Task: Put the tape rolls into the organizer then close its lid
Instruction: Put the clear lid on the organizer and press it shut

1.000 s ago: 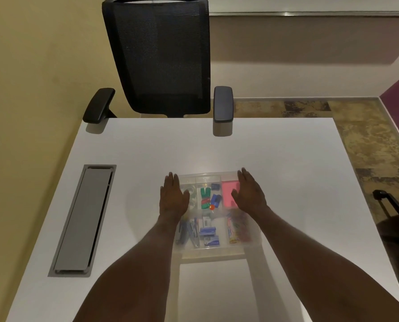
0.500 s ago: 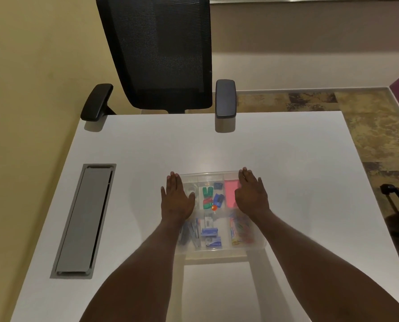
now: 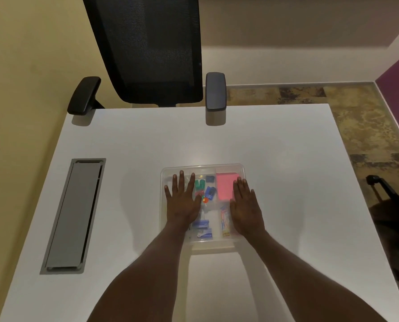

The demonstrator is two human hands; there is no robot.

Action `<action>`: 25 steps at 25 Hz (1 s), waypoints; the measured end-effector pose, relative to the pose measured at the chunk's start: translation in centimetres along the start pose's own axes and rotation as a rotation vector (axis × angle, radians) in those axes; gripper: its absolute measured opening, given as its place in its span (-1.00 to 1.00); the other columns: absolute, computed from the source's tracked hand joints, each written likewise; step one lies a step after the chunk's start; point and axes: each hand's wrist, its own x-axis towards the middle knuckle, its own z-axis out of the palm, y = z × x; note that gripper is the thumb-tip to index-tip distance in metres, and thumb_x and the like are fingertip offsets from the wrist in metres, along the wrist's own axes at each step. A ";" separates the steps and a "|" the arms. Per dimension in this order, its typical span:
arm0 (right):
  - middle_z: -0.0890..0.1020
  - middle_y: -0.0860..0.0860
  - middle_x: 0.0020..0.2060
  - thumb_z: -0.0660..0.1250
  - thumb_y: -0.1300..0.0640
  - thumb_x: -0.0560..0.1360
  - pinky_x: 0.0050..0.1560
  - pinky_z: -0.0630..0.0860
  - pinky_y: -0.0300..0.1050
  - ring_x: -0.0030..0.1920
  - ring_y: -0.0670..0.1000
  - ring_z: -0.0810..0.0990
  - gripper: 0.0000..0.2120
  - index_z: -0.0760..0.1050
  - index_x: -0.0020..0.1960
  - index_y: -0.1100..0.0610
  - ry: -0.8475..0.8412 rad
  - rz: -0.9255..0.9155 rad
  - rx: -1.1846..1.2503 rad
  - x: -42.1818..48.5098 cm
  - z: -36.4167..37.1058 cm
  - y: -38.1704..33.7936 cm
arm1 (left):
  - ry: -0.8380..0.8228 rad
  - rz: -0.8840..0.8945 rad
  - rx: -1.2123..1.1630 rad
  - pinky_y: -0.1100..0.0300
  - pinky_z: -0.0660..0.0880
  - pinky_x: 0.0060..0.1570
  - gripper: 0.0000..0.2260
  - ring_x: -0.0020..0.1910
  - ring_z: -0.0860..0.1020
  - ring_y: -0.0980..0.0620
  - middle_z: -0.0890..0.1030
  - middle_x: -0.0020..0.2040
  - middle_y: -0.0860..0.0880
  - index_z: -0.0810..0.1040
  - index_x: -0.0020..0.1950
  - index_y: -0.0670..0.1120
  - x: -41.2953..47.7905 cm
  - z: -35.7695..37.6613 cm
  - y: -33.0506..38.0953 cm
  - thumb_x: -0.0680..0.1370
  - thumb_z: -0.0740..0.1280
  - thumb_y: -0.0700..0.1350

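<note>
Flat now: left hand [image 3: 182, 205] and right hand [image 3: 246, 211] lie palm-down, fingers [image 3: 181, 180] extended, gripping nothing, on clear organizer [image 3: 203, 168] lid; white table [image 3: 275, 159] beneath.

Head view, one frame. Two bare forearms enter from the lower edge, uncovered all the way down to the frame edge; no sleeve or cuff in view. Left hand [image 3: 182, 205]: bare, no glove, ring or watch visible at wrist. Right hand [image 3: 247, 211]: bare likewise, wrist unadorned. Fingers [image 3: 182, 181] ungloved; nails too small and dim to describe further.
</note>
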 end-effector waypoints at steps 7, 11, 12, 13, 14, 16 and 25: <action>0.18 0.14 0.62 -0.08 -0.02 0.72 0.58 0.22 0.19 0.64 0.13 0.09 -0.45 0.13 0.61 0.24 0.130 -0.004 0.031 -2.6 2.6 -0.1 | 0.067 0.011 0.020 -0.24 -0.27 0.70 -0.36 0.74 -0.29 -0.10 -0.27 0.75 0.00 -0.19 0.73 0.19 0.3 1.3 -0.4 0.72 -0.02 0.32; 0.15 0.13 0.63 -0.01 -0.04 0.70 0.58 0.20 0.21 0.64 0.13 0.06 -0.43 0.09 0.62 0.22 0.124 0.006 -0.006 -2.4 3.3 -0.1 | 0.092 0.007 0.052 -0.26 -0.26 0.70 -0.34 0.74 -0.31 -0.09 -0.31 0.74 0.01 -0.22 0.73 0.20 0.7 2.2 -0.8 0.71 -0.04 0.34; 0.13 0.13 0.63 -0.01 -0.05 0.69 0.57 0.19 0.23 0.64 0.14 0.05 -0.42 0.08 0.63 0.22 0.108 0.006 -0.027 -2.4 3.3 -0.1 | 0.095 0.010 0.050 -0.26 -0.27 0.70 -0.34 0.73 -0.31 -0.09 -0.31 0.74 0.01 -0.22 0.73 0.20 0.7 2.3 -0.8 0.71 -0.04 0.34; 0.12 0.14 0.63 -0.01 -0.05 0.69 0.57 0.19 0.24 0.65 0.15 0.04 -0.41 0.07 0.63 0.22 0.095 0.006 -0.049 -2.4 3.2 -0.1 | 0.099 0.017 0.050 -0.25 -0.27 0.70 -0.34 0.73 -0.32 -0.08 -0.31 0.74 0.01 -0.23 0.73 0.19 0.7 2.4 -0.8 0.71 -0.04 0.33; 0.10 0.14 0.63 -0.03 -0.05 0.70 0.56 0.19 0.25 0.65 0.15 0.03 -0.42 0.06 0.63 0.22 0.088 0.005 -0.072 -2.4 3.1 -0.1 | 0.107 0.028 0.051 -0.25 -0.27 0.70 -0.35 0.73 -0.31 -0.07 -0.31 0.74 0.02 -0.22 0.73 0.18 0.5 2.4 -0.8 0.71 -0.03 0.32; 0.07 0.14 0.64 -0.14 -0.07 0.71 0.57 0.17 0.24 0.65 0.15 -0.01 -0.42 0.02 0.63 0.22 0.089 -0.008 -0.110 -2.5 3.1 0.0 | 0.136 0.060 0.045 -0.24 -0.20 0.72 -0.38 0.74 -0.26 -0.05 -0.23 0.75 0.02 -0.16 0.74 0.14 -0.3 2.7 -1.6 0.74 -0.02 0.25; 0.13 0.20 0.62 -0.08 -0.04 0.74 0.54 0.21 0.28 0.64 0.20 0.05 -0.44 0.08 0.61 0.28 0.169 -0.055 -0.105 -2.6 4.0 0.4 | 0.239 0.101 0.088 -0.11 -0.08 0.76 -0.44 0.76 -0.11 0.02 -0.05 0.77 0.07 -0.03 0.76 0.09 -4.8 5.0 -5.4 0.77 0.01 0.16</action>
